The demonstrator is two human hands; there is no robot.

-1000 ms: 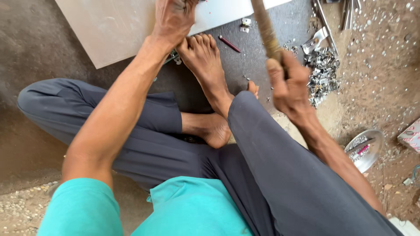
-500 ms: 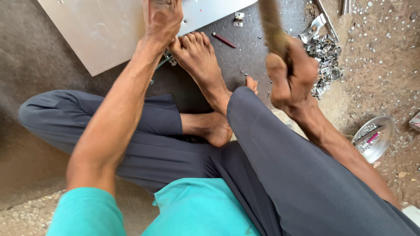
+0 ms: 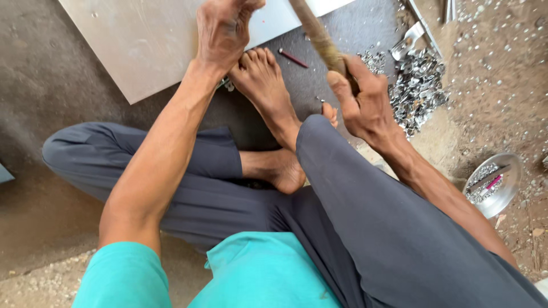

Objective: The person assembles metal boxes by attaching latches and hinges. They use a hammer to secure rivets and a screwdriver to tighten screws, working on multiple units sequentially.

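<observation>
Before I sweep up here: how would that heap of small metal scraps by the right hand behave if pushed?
The heap of metal scraps looks loose, so it would probably scatter rather than slide whole. The pieces seem thin, likely light, perhaps sharp-edged.

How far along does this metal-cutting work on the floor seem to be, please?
Done, it seems: a pile of small metal pieces lies beside the right hand, and more fill a round metal dish. In hand: the right hand grips a wooden handle, the left hand presses on the metal sheet by the foot. Left: most of the sheet looks uncut.
</observation>
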